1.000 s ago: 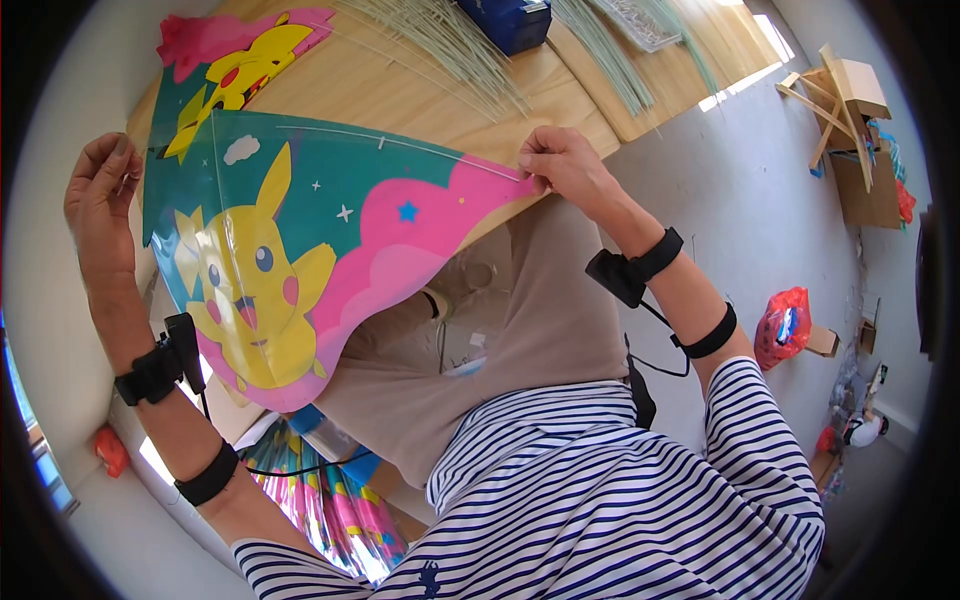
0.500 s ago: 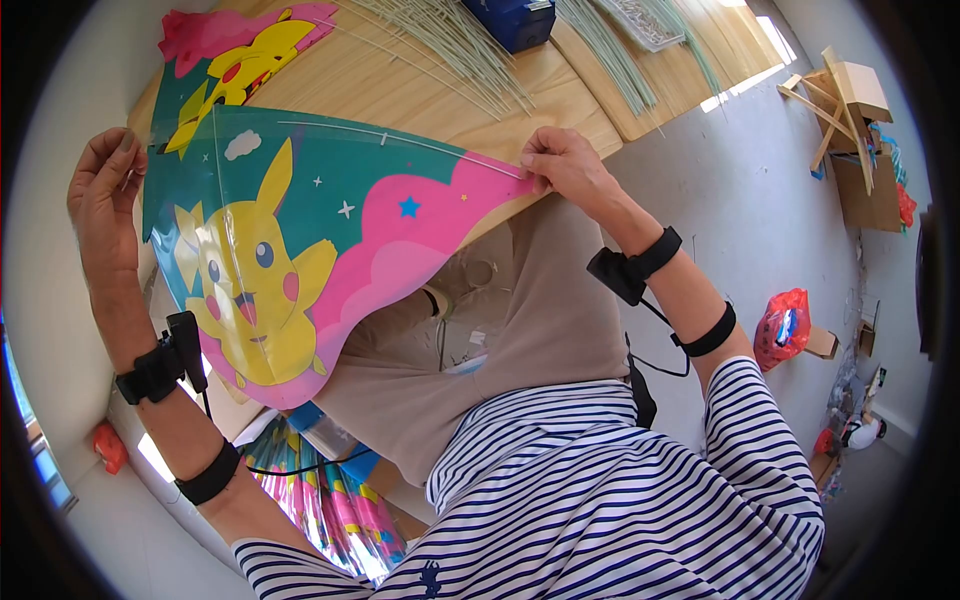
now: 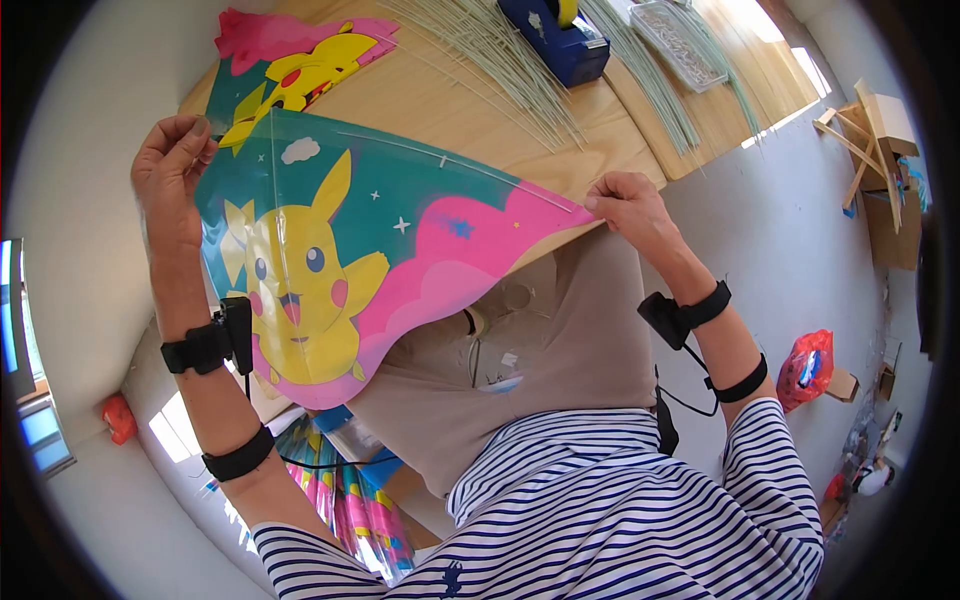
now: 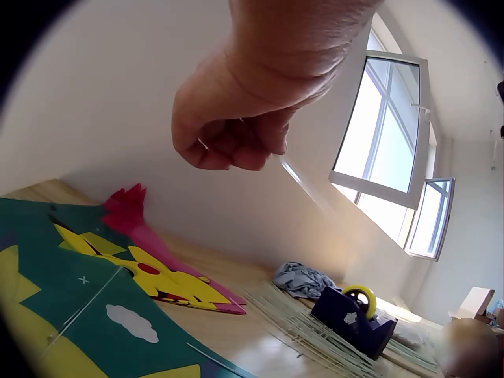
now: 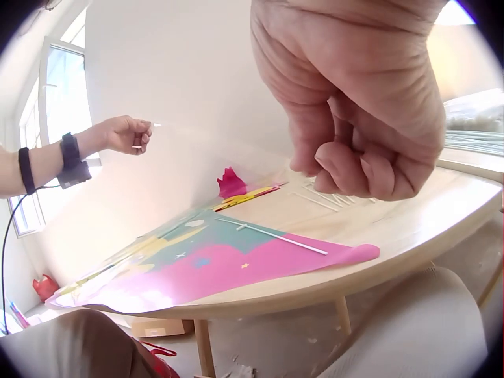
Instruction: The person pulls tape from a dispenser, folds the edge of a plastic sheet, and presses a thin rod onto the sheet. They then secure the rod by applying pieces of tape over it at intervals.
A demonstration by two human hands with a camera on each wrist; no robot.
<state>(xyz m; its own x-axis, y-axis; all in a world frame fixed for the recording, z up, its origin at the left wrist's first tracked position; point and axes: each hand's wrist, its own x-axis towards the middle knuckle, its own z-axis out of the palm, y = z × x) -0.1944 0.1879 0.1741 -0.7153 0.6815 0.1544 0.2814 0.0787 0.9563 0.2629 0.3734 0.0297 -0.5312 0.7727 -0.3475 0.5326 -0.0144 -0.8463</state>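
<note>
A kite sail (image 3: 350,215) in green and pink, printed with a yellow cartoon figure, lies on the table and hangs over its near edge. A thin white rod (image 5: 276,234) runs along its upper right edge. My left hand (image 3: 175,180), raised at the sail's left side, pinches a strip of clear tape (image 4: 303,183) between thumb and curled fingers. Faintly, the strip stretches across toward my right hand (image 5: 358,118), whose thumb and fingers pinch together above the table. In the head view that hand (image 3: 632,208) overlaps the sail's pink right tip.
A blue tape dispenser (image 3: 570,50) with a yellow core stands at the back beside loose thin sticks (image 3: 490,65). A clear box (image 3: 680,45) sits farther right. Another printed sail (image 3: 300,75) lies back left. Folded printed sails (image 3: 350,510) hang below the table.
The head view has swung, so the table, sail and hands appear farther right, with more of the tape dispenser showing. Both hands keep their pinching pose on either side of the sail.
</note>
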